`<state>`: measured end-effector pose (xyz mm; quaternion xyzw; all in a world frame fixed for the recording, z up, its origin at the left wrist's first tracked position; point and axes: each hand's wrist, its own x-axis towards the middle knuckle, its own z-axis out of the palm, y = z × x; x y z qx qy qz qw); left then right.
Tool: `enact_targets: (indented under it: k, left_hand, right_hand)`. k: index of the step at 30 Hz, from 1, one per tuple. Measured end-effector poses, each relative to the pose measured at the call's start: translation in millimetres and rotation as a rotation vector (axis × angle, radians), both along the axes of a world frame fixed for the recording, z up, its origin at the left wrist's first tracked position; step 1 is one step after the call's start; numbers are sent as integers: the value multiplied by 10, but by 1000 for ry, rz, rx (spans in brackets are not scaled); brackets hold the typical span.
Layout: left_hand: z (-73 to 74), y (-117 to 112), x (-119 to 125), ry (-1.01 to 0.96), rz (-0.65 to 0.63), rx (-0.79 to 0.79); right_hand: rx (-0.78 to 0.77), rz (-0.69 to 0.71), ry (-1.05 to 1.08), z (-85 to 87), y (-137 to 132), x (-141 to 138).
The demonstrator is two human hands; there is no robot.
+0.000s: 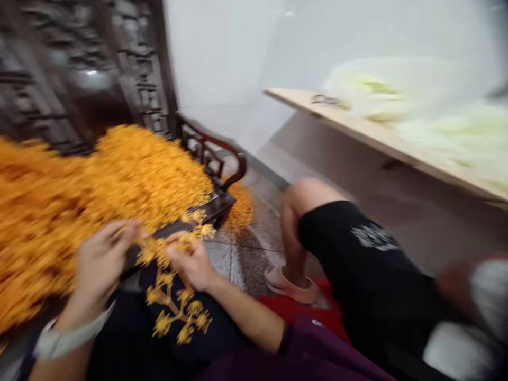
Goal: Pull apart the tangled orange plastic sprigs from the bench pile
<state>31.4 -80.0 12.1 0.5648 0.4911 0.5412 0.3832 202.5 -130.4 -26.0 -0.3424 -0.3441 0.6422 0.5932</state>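
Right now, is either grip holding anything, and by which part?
The right grip holds a yellow flower spray around its middle. Blur hides whether the left grip holds it too.

Beyond the left hand (105, 254) we see a dark wooden bench (105, 108) with a carved openwork back, a soft gleam on its polished panel. Its curved, reddish-brown armrest (236, 165) stands ahead of the right hand (194, 264). Farther past that hand we face a smooth white wall (222, 63), brightly lit, with a grey baseboard (270, 172) along its foot. Well off to the right hand's right we find a pale wooden tabletop (381, 135), shade beneath it. Just past the right hand we look down on grey and brown floor tiles (219, 259).
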Motion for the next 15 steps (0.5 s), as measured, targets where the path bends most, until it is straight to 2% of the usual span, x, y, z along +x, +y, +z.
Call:
enact_targets:
  k: [2,4,10,13,15]
  left_hand:
    - [-5,16,45,-134,39,-62]
    - [-40,78,48,-267,18,-86]
    - [-96,57,54,-559,6,-150]
    - [-137,186,-109,-683,40,-177]
    - [-164,349,-357,-763,147,-107]
  right_hand:
    - [-47,-10,-28,29,-32,-43]
    - [-71,-1,-53,28,-17,-103]
    - [-58,33,-88,49,-22,-263]
    - [-46,32,-111,26,-57,-270]
    - [-44,32,-126,-25,-106,-234]
